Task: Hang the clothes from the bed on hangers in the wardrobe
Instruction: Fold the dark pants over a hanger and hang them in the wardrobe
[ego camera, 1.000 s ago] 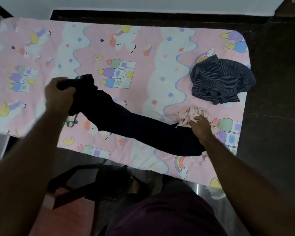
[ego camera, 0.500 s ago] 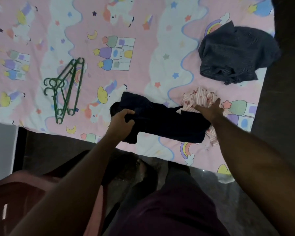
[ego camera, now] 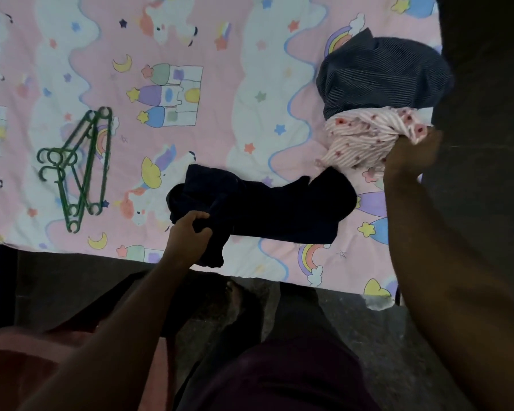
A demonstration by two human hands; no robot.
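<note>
A dark navy garment (ego camera: pixel 267 207) lies bunched near the bed's front edge, and my left hand (ego camera: pixel 190 232) grips its left end. My right hand (ego camera: pixel 410 157) is closed on a pink striped floral garment (ego camera: pixel 365 134), lifted off the sheet at the right. Behind it a dark pinstriped garment (ego camera: pixel 380 75) rests crumpled at the bed's right edge. A bunch of green plastic hangers (ego camera: pixel 77 167) lies on the left part of the pink cartoon-print bedsheet (ego camera: pixel 220 120). No wardrobe is in view.
The bed's front edge runs across the middle of the view, with dark floor (ego camera: pixel 72 280) below it. A reddish plastic chair (ego camera: pixel 27 360) stands at the lower left by my legs. Dark furniture or wall (ego camera: pixel 487 84) borders the bed on the right.
My left hand dragged the navy garment rightward off the hangers and down to the front edge. My right hand closed on the pink garment and pulled it up and right.
</note>
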